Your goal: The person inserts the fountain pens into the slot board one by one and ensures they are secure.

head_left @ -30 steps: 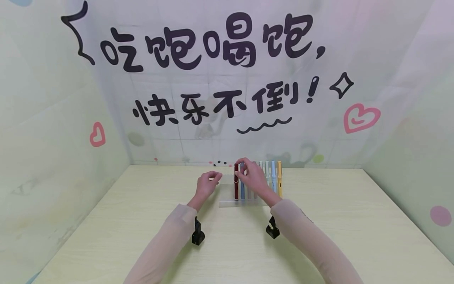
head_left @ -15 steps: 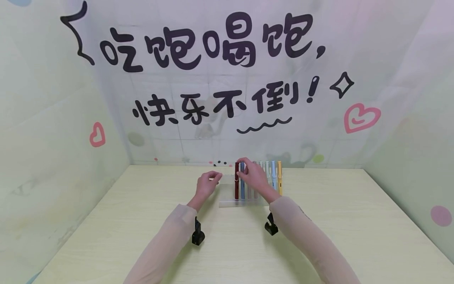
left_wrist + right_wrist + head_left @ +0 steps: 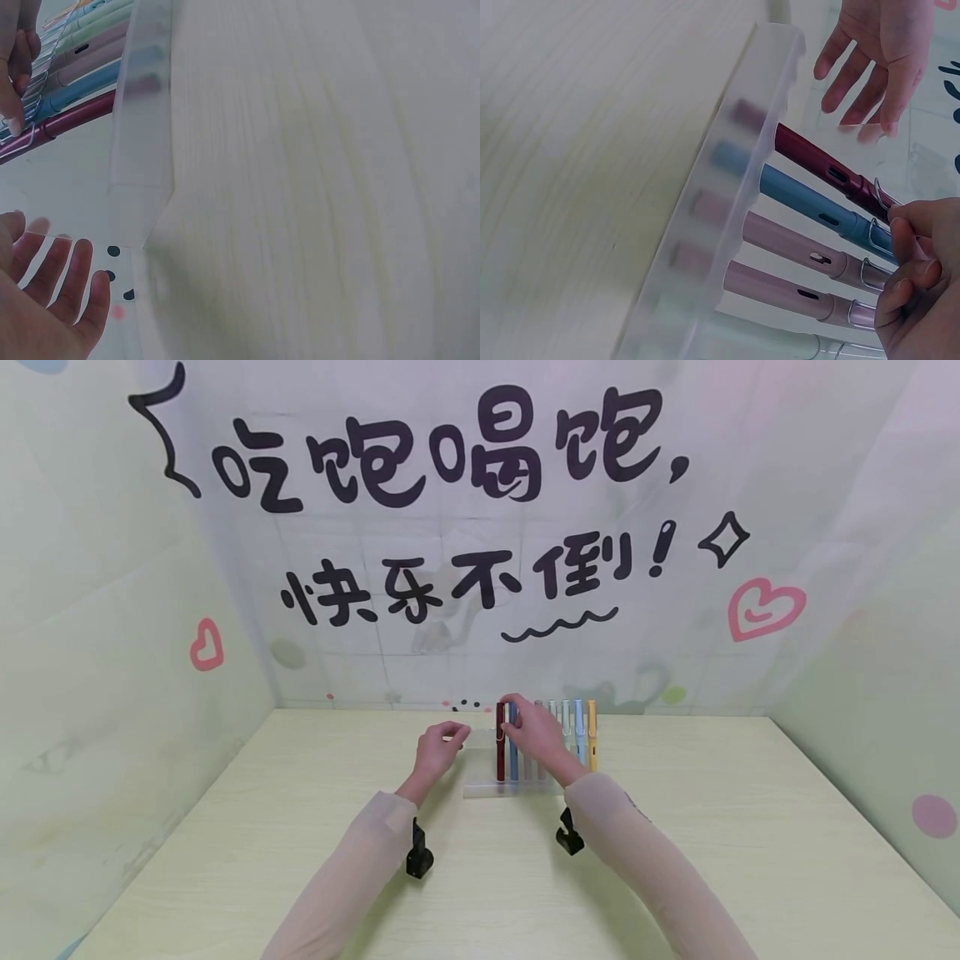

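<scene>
A translucent pen stand (image 3: 480, 791) holds a row of upright pens near the back wall. My left hand (image 3: 438, 750) pinches the clear plate at its left end between thumb and fingers. With thumb and fingertips, my right hand (image 3: 542, 731) holds the cap end of the dark red pen (image 3: 500, 756), the leftmost in the row. That pen's lower end sits in the stand's front ledge (image 3: 761, 82). Beside it stand a blue pen (image 3: 802, 196) and two mauve pens (image 3: 784, 241). My right hand hides part of the row in the head view.
Farther right in the row are pale green pens, a light blue pen (image 3: 579, 722) and a yellow pen (image 3: 592, 735). The stand rests on a pale wooden table (image 3: 337, 827). Printed walls enclose the back and sides.
My right wrist has shifted slightly left, and the dark red pen's top has moved slightly up and right. My left hand and the stand look unmoved.
</scene>
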{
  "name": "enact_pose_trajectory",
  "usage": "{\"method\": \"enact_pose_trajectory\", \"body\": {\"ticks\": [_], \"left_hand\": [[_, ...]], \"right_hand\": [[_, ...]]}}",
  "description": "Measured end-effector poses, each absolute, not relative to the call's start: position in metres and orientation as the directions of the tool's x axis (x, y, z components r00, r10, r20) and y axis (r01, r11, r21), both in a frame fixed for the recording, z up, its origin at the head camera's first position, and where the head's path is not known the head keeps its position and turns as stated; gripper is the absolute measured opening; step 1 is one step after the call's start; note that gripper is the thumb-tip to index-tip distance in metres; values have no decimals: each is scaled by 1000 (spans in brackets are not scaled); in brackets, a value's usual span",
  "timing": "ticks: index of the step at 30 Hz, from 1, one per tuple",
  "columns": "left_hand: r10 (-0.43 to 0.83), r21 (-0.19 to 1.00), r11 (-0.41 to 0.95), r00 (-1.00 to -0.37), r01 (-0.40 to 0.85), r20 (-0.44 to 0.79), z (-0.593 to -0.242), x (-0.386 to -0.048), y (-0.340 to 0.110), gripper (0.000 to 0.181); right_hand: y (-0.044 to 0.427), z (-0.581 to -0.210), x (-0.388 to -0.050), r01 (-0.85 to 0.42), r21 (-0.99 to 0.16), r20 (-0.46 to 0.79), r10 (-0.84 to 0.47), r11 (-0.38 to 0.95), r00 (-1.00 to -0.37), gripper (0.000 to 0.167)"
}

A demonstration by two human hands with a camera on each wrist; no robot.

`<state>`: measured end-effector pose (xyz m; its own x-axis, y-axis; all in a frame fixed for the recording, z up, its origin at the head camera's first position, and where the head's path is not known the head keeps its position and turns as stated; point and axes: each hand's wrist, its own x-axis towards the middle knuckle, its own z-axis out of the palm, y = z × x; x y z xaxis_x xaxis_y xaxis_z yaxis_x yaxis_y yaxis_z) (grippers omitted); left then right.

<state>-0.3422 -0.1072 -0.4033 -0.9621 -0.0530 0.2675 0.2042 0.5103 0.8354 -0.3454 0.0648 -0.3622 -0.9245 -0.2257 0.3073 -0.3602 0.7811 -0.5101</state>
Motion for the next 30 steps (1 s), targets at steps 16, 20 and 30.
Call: {"method": "enact_pose_trajectory", "body": {"ticks": [16, 20, 30], "left_hand": [[-43, 830, 515, -960, 215, 275, -404, -343, -108, 24], [-45, 830, 514, -959, 217, 279, -404, -343, -108, 24], [-43, 829, 519, -962, 209, 270, -403, -343, -108, 24]], "right_hand": [[63, -363, -346, -355, -473, 315, -221, 806, -923, 40], [63, -363, -346, -352, -480, 311, -220, 803, -925, 40], [62, -363, -344, -337, -485, 308, -203, 807, -929, 44]]}}
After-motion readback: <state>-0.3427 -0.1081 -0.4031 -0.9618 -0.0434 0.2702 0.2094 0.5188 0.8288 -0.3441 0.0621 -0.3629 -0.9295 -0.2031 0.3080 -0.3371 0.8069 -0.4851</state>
